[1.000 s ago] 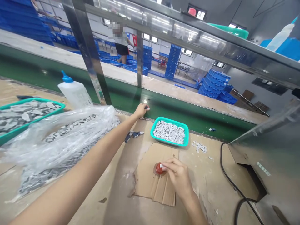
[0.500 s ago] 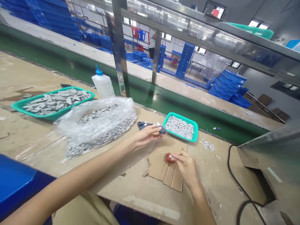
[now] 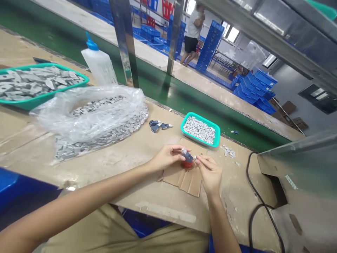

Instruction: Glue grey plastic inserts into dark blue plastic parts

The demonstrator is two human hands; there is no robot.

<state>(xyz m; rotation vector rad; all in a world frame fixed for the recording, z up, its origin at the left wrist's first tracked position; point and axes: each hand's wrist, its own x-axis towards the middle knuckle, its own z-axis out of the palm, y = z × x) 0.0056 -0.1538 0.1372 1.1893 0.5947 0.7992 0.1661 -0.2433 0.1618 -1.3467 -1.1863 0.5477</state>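
Observation:
My left hand (image 3: pixel 170 157) grips a dark blue-grey plastic piece (image 3: pixel 187 155) with a pale tip, above a small red dish (image 3: pixel 187 164). Beside it, my right hand (image 3: pixel 210 172) pinches a small light-grey piece (image 3: pixel 195 158) close to the dark one; whether the two touch I cannot tell. The dish rests on a torn cardboard sheet (image 3: pixel 189 179) and is partly hidden by the left hand and the dark piece. Several similar dark pieces (image 3: pixel 158 125) lie on the table behind the left hand. A small green tray (image 3: pixel 217 135) full of little grey pieces stands beyond both hands.
On the left are a plastic bag (image 3: pixel 105 123) of grey pieces, a larger green tray (image 3: pixel 28 102) and a white bottle (image 3: pixel 100 66) with a blue nozzle. Loose pieces (image 3: pixel 228 151) and a black cable (image 3: pixel 249 182) lie at right. A person (image 3: pixel 193 31) stands beyond the metal frame.
My left hand has brought the dark piece down and toward me, over the red dish. My right hand has lifted its small piece from the dish to the dark piece. The view has shifted.

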